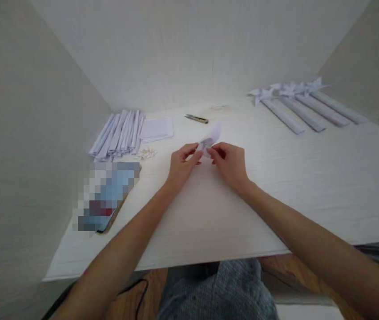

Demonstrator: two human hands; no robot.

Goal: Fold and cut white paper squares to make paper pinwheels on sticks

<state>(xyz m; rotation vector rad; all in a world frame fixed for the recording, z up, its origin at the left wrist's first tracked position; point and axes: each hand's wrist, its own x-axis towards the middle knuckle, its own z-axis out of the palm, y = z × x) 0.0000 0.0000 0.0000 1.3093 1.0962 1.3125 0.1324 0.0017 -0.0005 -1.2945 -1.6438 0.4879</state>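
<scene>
Paper (213,133) sits mid-view on my head camera, its free end curling toward one o'clock, pinched by the fingers of both left hand (183,163) and right hand (230,162) over the counter (309,186). From it I see snips (200,119) at eleven o'clock, folded strips (120,135) at nine, phone (116,189) at eight.

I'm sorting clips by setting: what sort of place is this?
Probably a small craft workspace: a white table holding snips, paper squares and a bundle of folded paper strips.
</scene>
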